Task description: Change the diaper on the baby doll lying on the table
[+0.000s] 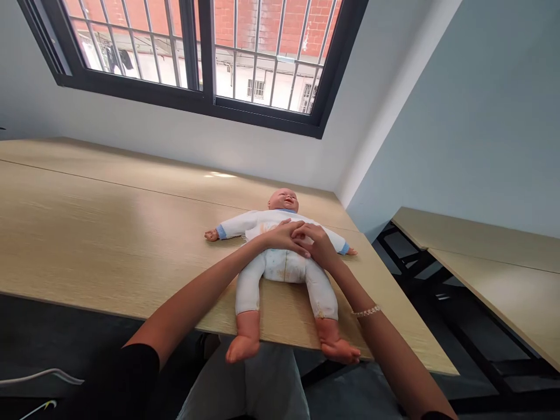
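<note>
A baby doll [280,265] in a stained white romper with blue cuffs lies on its back on the light wooden table [109,233]. Its head points towards the wall and its bare feet hang over the near edge. My left hand [282,235] rests on the doll's chest with its fingers stretched out flat. My right hand [315,240] lies beside it on the doll's belly, fingers curled against the fabric and touching my left fingers. A beaded bracelet [366,311] sits on my right wrist.
The table runs along a white wall under a barred, dark-framed window [205,52]. A second wooden table [490,256] stands to the right across a gap showing dark floor and table frames. White cables [39,379] lie at the lower left.
</note>
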`<state>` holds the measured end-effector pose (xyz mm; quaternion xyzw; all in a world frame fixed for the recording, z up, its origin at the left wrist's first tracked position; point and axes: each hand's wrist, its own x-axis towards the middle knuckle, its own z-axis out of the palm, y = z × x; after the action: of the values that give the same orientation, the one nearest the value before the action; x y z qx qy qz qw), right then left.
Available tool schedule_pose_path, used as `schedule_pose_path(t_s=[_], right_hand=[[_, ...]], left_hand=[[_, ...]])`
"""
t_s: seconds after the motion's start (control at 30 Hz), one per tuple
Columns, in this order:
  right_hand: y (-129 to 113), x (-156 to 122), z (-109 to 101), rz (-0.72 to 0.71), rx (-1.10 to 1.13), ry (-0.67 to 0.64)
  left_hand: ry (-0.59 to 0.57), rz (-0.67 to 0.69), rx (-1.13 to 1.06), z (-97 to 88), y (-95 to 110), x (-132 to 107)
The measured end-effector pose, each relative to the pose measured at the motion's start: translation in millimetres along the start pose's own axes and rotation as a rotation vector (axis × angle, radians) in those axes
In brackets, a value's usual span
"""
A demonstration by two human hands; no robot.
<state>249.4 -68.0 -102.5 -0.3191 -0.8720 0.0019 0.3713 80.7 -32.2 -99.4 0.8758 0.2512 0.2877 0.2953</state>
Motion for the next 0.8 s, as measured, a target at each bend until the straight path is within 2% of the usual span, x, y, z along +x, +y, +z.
schedule_pose_path(t_s=[0.07, 0.13, 0.27, 0.37, 0.43, 0.5, 0.57, 0.63, 0.7, 0.8], right_hand=[[-2, 2, 4, 0.142, 0.221, -0.038], [-3, 2, 6, 0.257, 0.348, -0.029], [-5, -2, 6, 0.356, 0.405, -0.025], [-5, -6, 2, 0.370, 0.387, -0.057], [-5, -7, -2, 0.391, 0.390, -0.084], [-5, -7, -7, 0.426, 0.421, -0.079], [-5, -3, -13, 0.453, 0.474, -0.017], [-7, 4, -19, 0.458, 0.507, 0.062], [-9, 11, -23, 0.450, 0.486, 0.081], [-15, 19, -23, 0.444, 0.419, 0.006]], left_hand=[[0.045, 0.027, -0.094, -1.3, 1, -3], [0.133, 0.044, -0.153, -6.4, 1, -10], [0.412, -0.048, -0.184, -32.6, -11, -40], [0.526, -0.168, -0.195, -60.4, -29, -75], [0.482, -0.281, -0.261, -76.8, -38, -96], [0.340, -0.360, -0.312, -87.5, -42, -110], [0.180, -0.377, -0.279, -91.0, -44, -116], [0.093, -0.352, -0.139, -87.5, -44, -115], [0.081, -0.331, 0.021, -79.2, -45, -112], [0.129, -0.332, 0.131, -63.5, -48, -108]])
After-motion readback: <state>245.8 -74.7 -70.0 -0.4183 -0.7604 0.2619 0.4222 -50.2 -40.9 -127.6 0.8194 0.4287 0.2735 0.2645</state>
